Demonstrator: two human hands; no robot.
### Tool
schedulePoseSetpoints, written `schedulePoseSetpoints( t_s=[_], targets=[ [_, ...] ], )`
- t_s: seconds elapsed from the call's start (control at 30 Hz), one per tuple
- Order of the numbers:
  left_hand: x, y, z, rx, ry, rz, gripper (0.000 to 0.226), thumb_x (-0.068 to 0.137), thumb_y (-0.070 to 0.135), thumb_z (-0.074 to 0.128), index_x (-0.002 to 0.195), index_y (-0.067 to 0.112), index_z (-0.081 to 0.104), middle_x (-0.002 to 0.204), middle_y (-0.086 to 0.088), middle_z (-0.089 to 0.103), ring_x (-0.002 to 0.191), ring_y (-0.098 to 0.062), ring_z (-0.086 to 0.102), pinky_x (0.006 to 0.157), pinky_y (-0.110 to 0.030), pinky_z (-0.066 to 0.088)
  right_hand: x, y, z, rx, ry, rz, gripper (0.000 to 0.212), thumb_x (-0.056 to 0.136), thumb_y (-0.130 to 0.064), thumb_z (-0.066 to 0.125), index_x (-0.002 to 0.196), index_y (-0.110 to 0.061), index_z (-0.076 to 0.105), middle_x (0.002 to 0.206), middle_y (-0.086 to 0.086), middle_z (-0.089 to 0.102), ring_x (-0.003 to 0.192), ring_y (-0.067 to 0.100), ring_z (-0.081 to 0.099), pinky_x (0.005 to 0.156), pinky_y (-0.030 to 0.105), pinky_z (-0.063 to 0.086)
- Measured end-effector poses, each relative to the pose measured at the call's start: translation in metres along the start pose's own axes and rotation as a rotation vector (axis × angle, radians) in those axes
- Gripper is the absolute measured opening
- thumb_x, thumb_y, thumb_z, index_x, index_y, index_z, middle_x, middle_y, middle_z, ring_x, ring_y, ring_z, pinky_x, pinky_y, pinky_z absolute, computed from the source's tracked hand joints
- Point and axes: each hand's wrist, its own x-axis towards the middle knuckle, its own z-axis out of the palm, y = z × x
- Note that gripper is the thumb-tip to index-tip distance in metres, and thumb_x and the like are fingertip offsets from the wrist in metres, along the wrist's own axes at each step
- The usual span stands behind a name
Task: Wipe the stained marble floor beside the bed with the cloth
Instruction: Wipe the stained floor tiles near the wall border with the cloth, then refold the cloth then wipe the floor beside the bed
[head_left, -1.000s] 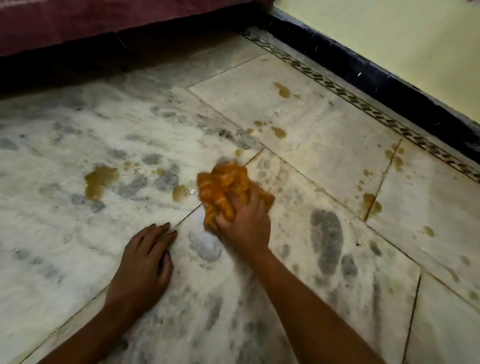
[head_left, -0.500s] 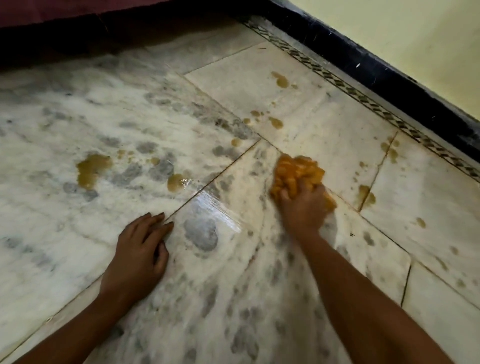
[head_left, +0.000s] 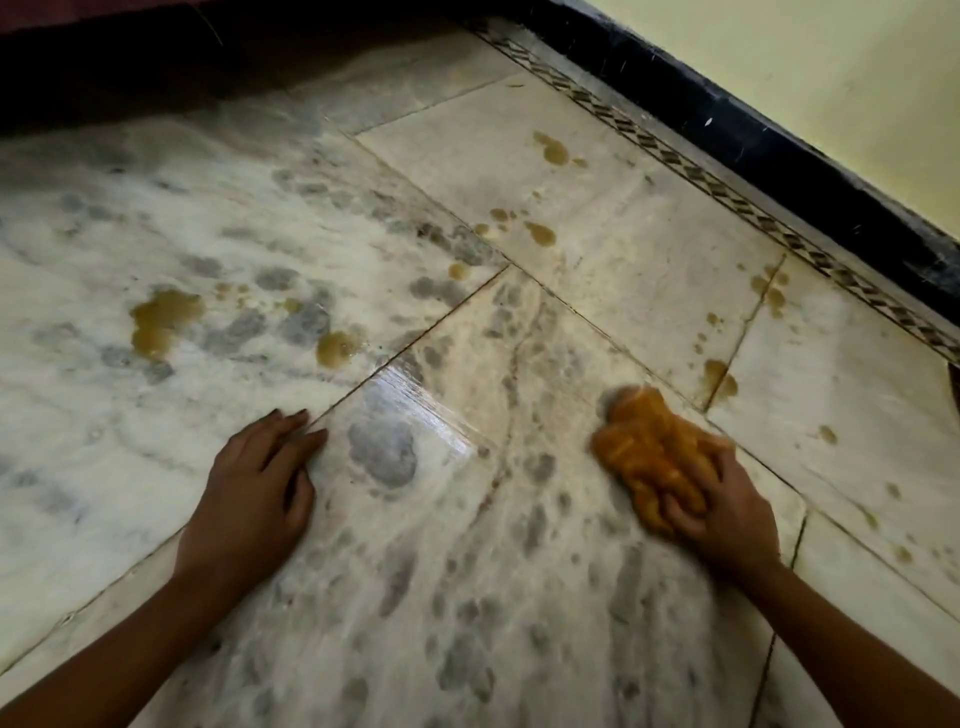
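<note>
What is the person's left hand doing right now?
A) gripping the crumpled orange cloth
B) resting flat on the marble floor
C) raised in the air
B: the left hand lies flat on the grey-veined white marble floor, fingers straight, while the right hand grips the crumpled orange cloth.

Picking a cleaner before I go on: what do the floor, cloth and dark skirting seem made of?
Floor: polished stone, likely marble; grey veining, slab joints, a glossy wet streak.
Cloth: soft orange fabric, perhaps terry; it bunches in nubby folds under the right hand.
Skirting: dark, smooth, speckled; stone or paint, cannot tell which.
</note>
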Motion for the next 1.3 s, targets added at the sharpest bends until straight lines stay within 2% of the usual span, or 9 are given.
schedulePoseSetpoints(
  t_s=[0.1, 0.2, 0.43, 0.67, 0.77, 0.9, 1.1, 1.23, 1.3],
  targets=[
    [0.001, 0.001, -0.001, 0.019, -0.008, -0.005, 0.046, 0.081, 0.022, 0.036, 0.111, 0.001, 0.064, 0.117, -0.018, 0.06, 0.112, -0.036, 0.051, 0.097, -0.041, 0.036, 0.068, -0.046, 0.025, 0.0, 0.154, 0.316, 0.061, 0.077, -0.054, 0.059, 0.129, -0.023, 0.052, 0.127, 0.018, 0.045, 0.105, 0.038, 0.052, 0.079, 0.042, 0.047],
    [0.0, 0.002, -0.004, 0.022, -0.019, -0.029, 0.048, 0.082, 0.023, 0.035, 0.113, 0.0, 0.063, 0.119, -0.017, 0.06, 0.114, -0.032, 0.048, 0.098, -0.037, 0.034, 0.112, -0.127, 0.047, 0.036, 0.162, 0.32, 0.064, 0.078, -0.053, 0.053, 0.133, -0.021, 0.046, 0.134, 0.018, 0.04, 0.112, 0.037, 0.046, 0.087, 0.045, 0.045],
    [-0.005, 0.0, -0.012, -0.057, -0.103, -0.088, 0.055, 0.085, 0.033, 0.031, 0.124, 0.002, 0.054, 0.129, -0.015, 0.054, 0.123, -0.029, 0.044, 0.104, -0.035, 0.031, 0.024, -0.239, 0.06, 0.111, 0.043, -0.16, 0.059, 0.071, -0.06, 0.045, 0.121, -0.033, 0.059, 0.112, 0.008, 0.054, 0.087, 0.024, 0.055, 0.064, 0.028, 0.048],
    [-0.053, -0.011, -0.038, -0.054, -0.188, -0.11, 0.059, 0.083, 0.038, 0.034, 0.121, 0.001, 0.058, 0.132, -0.015, 0.053, 0.124, -0.027, 0.043, 0.104, -0.023, 0.022, -0.062, -0.112, 0.024, 0.164, -0.042, -0.75, 0.053, 0.082, -0.057, 0.049, 0.13, -0.037, 0.049, 0.113, 0.012, 0.059, 0.092, 0.026, 0.059, 0.072, 0.026, 0.049],
    [-0.067, -0.007, -0.05, -0.055, -0.2, -0.137, 0.065, 0.081, 0.044, 0.033, 0.126, 0.003, 0.055, 0.134, -0.014, 0.05, 0.127, -0.028, 0.041, 0.105, -0.027, 0.025, -0.05, -0.105, 0.011, 0.103, -0.001, -0.587, 0.053, 0.078, -0.054, 0.052, 0.128, -0.038, 0.048, 0.109, 0.004, 0.05, 0.08, 0.027, 0.061, 0.064, 0.024, 0.048],
    [-0.066, 0.014, -0.062, -0.192, -0.18, -0.229, 0.071, 0.077, 0.052, 0.037, 0.132, 0.008, 0.047, 0.135, -0.01, 0.049, 0.124, -0.025, 0.044, 0.1, -0.023, 0.026, -0.039, -0.186, 0.021, 0.227, 0.011, -0.055, 0.059, 0.069, -0.054, 0.048, 0.121, -0.029, 0.059, 0.116, 0.004, 0.052, 0.091, 0.031, 0.057, 0.067, 0.033, 0.047],
    [-0.062, 0.038, -0.085, -0.432, -0.178, -0.218, 0.101, 0.058, 0.068, 0.062, 0.142, 0.023, 0.029, 0.134, 0.018, 0.032, 0.124, 0.0, 0.031, 0.1, -0.017, 0.026, -0.056, -0.278, 0.012, 0.32, -0.474, -0.586, 0.051, 0.073, -0.061, 0.055, 0.12, -0.041, 0.057, 0.125, -0.006, 0.057, 0.107, 0.017, 0.054, 0.086, 0.036, 0.044],
    [-0.07, 0.02, -0.091, -0.302, -0.34, -0.232, 0.077, 0.067, 0.041, 0.079, 0.134, 0.02, 0.045, 0.132, 0.003, 0.051, 0.119, -0.012, 0.048, 0.091, -0.014, 0.034, -0.06, -0.285, 0.002, 0.618, -0.406, -0.256, 0.022, 0.079, -0.032, 0.069, 0.101, -0.028, 0.07, 0.102, -0.005, 0.069, 0.089, 0.01, 0.062, 0.084, 0.03, 0.051],
    [-0.077, 0.014, -0.092, -0.177, -0.409, -0.245, 0.064, 0.071, 0.031, 0.078, 0.128, 0.018, 0.052, 0.125, -0.002, 0.055, 0.113, -0.016, 0.052, 0.088, -0.019, 0.038, -0.062, -0.284, -0.001, 0.564, -0.395, -0.206, 0.04, 0.079, -0.028, 0.07, 0.119, -0.026, 0.061, 0.112, -0.002, 0.065, 0.099, 0.014, 0.06, 0.089, 0.032, 0.05]
  ],
)
